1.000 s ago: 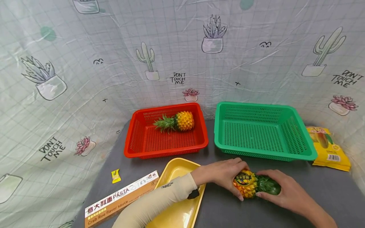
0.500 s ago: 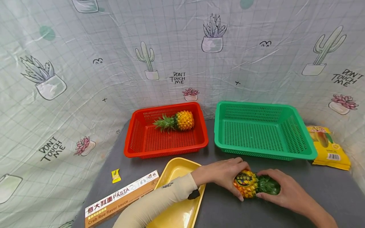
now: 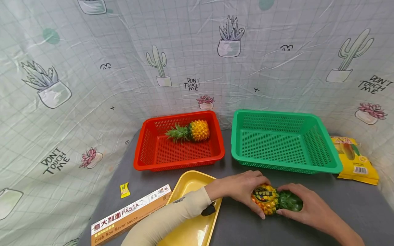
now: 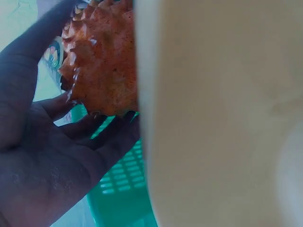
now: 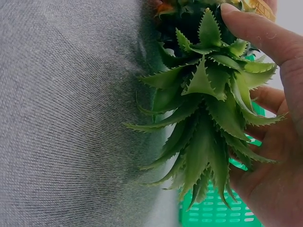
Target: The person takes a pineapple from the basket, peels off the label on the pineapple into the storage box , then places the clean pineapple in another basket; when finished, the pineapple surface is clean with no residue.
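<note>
Both hands hold a small pineapple (image 3: 267,200) that lies on its side on the grey desk (image 3: 338,205), near the front edge and just in front of the green basket (image 3: 329,164). The left hand (image 3: 241,188) curls its fingers over the orange body of the fruit, where a dark round label shows on top; in the left wrist view the spiky orange skin rests against the palm. The right hand (image 3: 307,205) curls round the green leafy crown (image 5: 208,118), thumb on top and fingers beneath, as the right wrist view shows close up. A cream sleeve (image 3: 172,218) covers the left forearm, which crosses over a yellow tray (image 3: 191,181) at the front edge. Left of the tray lie a long pasta box (image 3: 129,215) and a small yellow sachet (image 3: 124,190). Toward the back edge, the red basket (image 3: 144,153) sits just beside the green basket, and a second pineapple (image 3: 192,131) lies on its side in the red one. A yellow snack bag (image 3: 354,160) lies at the right edge, beside the green basket. A cactus-print sheet (image 3: 92,85) hangs behind the desk.
</note>
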`<action>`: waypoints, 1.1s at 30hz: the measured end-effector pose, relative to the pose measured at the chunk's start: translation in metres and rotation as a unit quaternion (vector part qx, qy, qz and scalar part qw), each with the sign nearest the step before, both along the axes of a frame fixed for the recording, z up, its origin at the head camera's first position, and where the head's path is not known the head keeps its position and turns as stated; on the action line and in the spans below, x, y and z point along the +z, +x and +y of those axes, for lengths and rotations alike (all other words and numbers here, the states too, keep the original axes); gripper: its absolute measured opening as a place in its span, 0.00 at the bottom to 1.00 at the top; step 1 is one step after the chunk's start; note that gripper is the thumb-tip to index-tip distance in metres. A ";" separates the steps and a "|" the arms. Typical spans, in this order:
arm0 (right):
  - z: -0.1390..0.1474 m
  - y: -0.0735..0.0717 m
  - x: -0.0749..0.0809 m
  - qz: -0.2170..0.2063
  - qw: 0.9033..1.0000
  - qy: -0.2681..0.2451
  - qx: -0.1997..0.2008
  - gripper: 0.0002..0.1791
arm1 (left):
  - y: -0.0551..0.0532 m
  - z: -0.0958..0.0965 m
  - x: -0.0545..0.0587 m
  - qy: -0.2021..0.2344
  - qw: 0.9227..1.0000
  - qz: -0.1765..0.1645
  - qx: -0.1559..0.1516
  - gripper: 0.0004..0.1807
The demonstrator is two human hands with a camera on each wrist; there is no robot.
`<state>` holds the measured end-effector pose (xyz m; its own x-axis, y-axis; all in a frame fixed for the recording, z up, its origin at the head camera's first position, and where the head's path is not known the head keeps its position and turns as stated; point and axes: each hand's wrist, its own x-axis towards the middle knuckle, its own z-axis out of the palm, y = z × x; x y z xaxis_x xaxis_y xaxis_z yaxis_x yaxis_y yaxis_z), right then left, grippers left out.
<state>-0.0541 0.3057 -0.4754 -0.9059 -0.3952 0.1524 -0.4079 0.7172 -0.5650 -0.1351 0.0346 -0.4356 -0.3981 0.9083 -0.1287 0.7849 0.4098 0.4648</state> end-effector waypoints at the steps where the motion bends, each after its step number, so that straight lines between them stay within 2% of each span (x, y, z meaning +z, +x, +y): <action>1: 0.000 0.000 0.000 0.003 1.000 -0.002 0.001 0.32 | 0.000 -0.001 0.001 0.003 1.000 -0.004 0.003 0.47; 6: 0.000 0.000 -0.001 0.009 1.000 -0.011 0.005 0.32 | 0.000 -0.003 0.003 0.031 0.999 -0.019 0.012 0.35; 12: 0.000 0.000 -0.002 0.009 1.000 -0.011 0.008 0.32 | -0.002 -0.006 0.003 0.079 0.997 0.008 0.013 0.22; 20: 0.000 0.001 -0.003 0.025 1.000 -0.011 0.006 0.32 | -0.003 -0.009 0.005 0.106 0.993 0.039 0.017 0.14; 33: -0.001 0.002 -0.003 0.034 0.999 -0.013 0.009 0.32 | -0.004 -0.012 0.004 0.108 0.993 0.040 0.028 0.10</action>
<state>-0.0517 0.3050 -0.4783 -0.8862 -0.4063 0.2227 -0.4580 0.6955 -0.5536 -0.1393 0.0228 -0.4314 -0.4504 0.8872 0.1002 0.8016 0.3524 0.4830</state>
